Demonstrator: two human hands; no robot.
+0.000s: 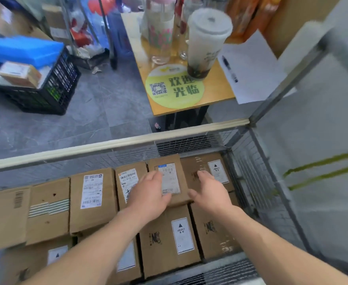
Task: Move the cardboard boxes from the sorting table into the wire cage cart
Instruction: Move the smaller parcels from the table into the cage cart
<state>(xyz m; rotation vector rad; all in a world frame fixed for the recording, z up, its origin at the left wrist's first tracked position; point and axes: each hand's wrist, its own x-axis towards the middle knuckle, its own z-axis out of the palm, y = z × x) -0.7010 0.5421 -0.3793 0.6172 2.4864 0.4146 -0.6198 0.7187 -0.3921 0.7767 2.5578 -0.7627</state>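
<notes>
grey tiled floor (pixel 107 99), a small wooden table (pixel 216 97) beyond it. in the foreground is the wire cage cart (pixel 115 144), with a cream-padded top rail crossing the view and fine mesh walls on the far and right sides.

left hand (pixel 148 192): fingers (pixel 157 175) straight and relaxed, gripping nothing, lying over the left edge of the labelled box (pixel 170 177). right hand (pixel 212 190): fingers (pixel 205 174) likewise spread and uncurled, just beside the box's right edge, thumb toward its near right corner. the box lies between the two hands. the left hand is the nearer and overlaps it. motion blur prevents a firm finding on whether the right palm touches the cardboard.

the box is inside the cart, in the far row toward the right. its long axis runs away from the person toward the far rail, with the near end skewed slightly right. judgement: the box is at or near its place, and any final seating calls for a nudge across the short axis.

materials: plain brown cardboard, matte, square-edged, flat-faced. a smooth white shipping label covers much of the top. the surrounding cardboard boxes (pixel 93 198) are packed edge to edge, several bearing a white "heavy" sticker (pixel 182 235). the cart frame is grey metal tube.

further out: a lidded translucent cup (pixel 208 38) on the table, a pen (pixel 229 68) on white paper, and a black plastic crate (pixel 51 89) on the floor at left.
</notes>
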